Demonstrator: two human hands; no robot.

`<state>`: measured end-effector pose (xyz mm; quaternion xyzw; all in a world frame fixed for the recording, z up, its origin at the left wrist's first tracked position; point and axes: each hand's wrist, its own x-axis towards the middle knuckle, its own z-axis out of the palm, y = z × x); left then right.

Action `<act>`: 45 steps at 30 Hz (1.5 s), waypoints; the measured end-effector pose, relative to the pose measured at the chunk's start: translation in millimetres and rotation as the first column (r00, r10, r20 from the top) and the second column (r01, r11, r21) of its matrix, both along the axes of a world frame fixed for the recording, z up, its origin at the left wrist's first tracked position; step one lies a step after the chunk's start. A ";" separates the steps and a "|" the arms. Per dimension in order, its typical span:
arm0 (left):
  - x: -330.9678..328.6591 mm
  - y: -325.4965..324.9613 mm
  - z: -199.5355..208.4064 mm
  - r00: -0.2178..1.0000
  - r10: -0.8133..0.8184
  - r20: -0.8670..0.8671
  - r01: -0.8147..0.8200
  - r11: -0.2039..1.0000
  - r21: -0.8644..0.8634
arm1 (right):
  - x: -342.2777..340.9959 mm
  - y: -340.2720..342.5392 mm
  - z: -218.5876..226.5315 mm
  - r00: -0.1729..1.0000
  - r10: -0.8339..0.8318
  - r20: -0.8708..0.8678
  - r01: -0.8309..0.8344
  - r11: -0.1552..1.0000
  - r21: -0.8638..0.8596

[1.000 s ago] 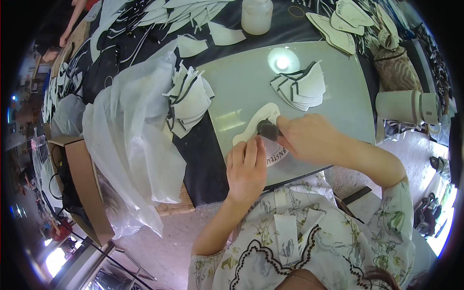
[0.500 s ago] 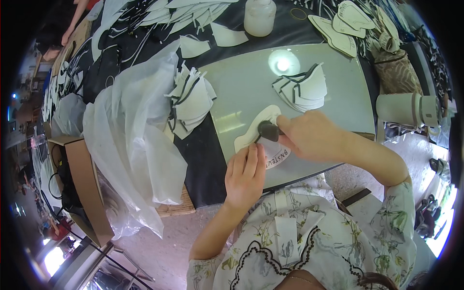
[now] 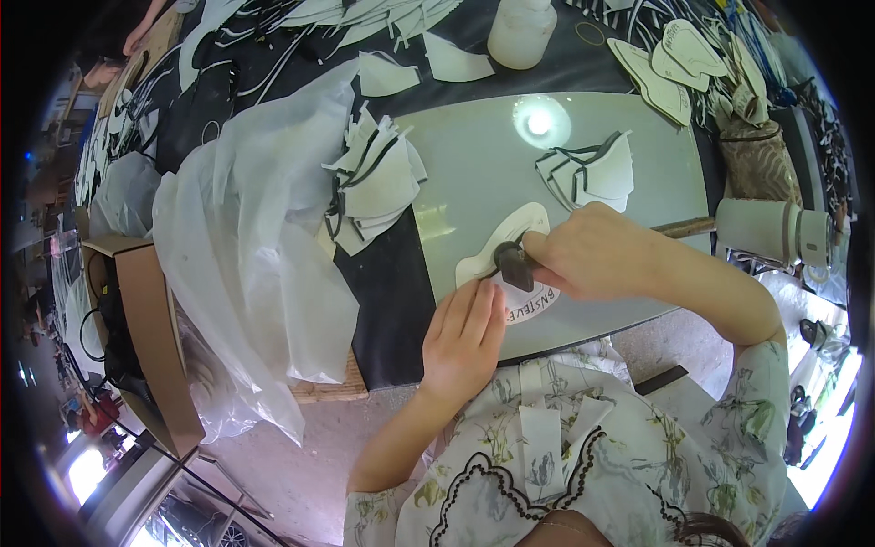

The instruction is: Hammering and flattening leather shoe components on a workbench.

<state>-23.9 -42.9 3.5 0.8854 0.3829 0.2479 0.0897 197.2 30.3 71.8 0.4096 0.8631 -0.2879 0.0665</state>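
Note:
My right hand [image 3: 592,251] is closed around a hammer with a dark head [image 3: 517,264]; its wooden handle [image 3: 688,228] sticks out to the right beyond my forearm. The hammer head rests on or just above a cream shaped template [image 3: 524,219], where a white cut piece [image 3: 521,296] with a dark edge strip lies. My left hand [image 3: 465,337] lies with fingers stretched out, fingertips on the near left edge of that piece. Its thumb is mostly hidden. Beyond the template sits a small stack of white pieces with dark edging [image 3: 597,178].
A grey board [image 3: 456,137] covers the black table. Left of it are a fanned pile of edged pieces [image 3: 378,187], a plastic bag [image 3: 255,246] and a cardboard box [image 3: 150,337]. A white jar [image 3: 521,36], templates [image 3: 670,68] and a flask [image 3: 770,228] stand around. Another person's arm [image 3: 141,32] shows far left.
The view has shifted slightly, so the table things sit further right. The hammer's head tips more steeply, and its handle now shows beyond my right forearm. My left fingers stay on the piece.

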 end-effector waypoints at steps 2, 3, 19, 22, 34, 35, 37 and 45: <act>-4.9 -4.4 -1.9 0.999 0.016 0.048 -0.014 1.000 -0.027 | 0.7 3.7 0.6 0.999 0.034 0.001 -0.034 0.999 0.005; -4.3 -3.3 -2.2 0.998 0.020 0.052 -0.018 0.999 -0.030 | 1.1 6.0 1.1 0.998 0.064 -0.001 -0.064 0.998 0.013; -7.2 -2.0 -7.8 0.991 0.035 0.133 -0.031 0.999 -0.037 | -5.6 11.8 -0.7 0.987 0.159 0.002 -0.159 0.987 -0.021; -7.3 -1.6 -8.7 0.990 0.035 0.137 -0.032 0.999 -0.028 | -9.2 5.4 -4.4 0.991 0.132 0.020 -0.131 0.991 -0.042; -2.2 -3.1 -7.9 0.981 0.063 0.181 -0.072 0.997 0.042 | -21.4 -21.8 -9.1 0.993 -0.090 -0.076 0.096 0.993 0.072; -2.7 -1.6 -8.0 0.982 0.074 0.174 -0.083 0.996 0.045 | -20.5 -21.3 -8.7 0.993 -0.083 -0.083 0.090 0.993 0.082; -4.5 -4.9 -10.1 0.980 0.083 0.181 -0.092 0.995 0.046 | -20.5 -21.0 -2.1 0.993 -0.071 -0.092 0.080 0.992 0.094; -6.1 -5.0 -11.8 0.974 0.109 0.197 -0.118 0.992 0.035 | -28.2 -18.2 6.5 0.975 -0.178 -0.132 0.178 0.984 -0.018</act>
